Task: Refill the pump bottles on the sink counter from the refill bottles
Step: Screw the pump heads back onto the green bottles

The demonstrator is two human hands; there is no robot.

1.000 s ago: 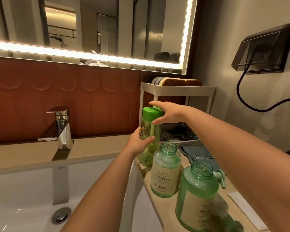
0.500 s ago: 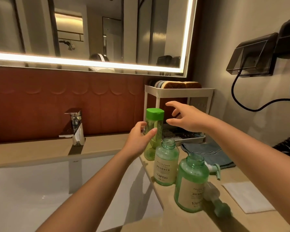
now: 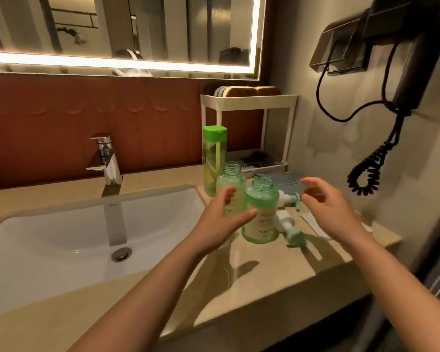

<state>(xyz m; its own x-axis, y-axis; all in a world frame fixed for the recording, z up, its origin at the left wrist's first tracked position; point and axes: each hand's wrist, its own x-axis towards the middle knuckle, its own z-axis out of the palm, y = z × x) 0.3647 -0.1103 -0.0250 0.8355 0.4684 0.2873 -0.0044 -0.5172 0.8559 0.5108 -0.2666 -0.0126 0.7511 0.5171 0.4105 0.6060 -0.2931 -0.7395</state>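
- The near pump bottle stands upright at centre frame on the stone-look tabletop. Its long axis is vertical and its uncapped, threaded neck points up. It is made of translucent green plastic with a pale label.
- The far pump bottle, likewise upright and uncapped, is set just behind it to the upper left.
- The refill bottle, a tall slim cylinder closed by a bright green cap, is placed just beside the far bottle.
- The upper pump head and the lower pump head are laid on their sides right of the near bottle.
- The left hand is held open and grips nothing. Its thumb overlaps the near bottle's front; contact cannot be told.
- The right hand is held open, fingers spread, above the pump heads.
- A white sink basin, a chrome tap and a white rack surround the group.
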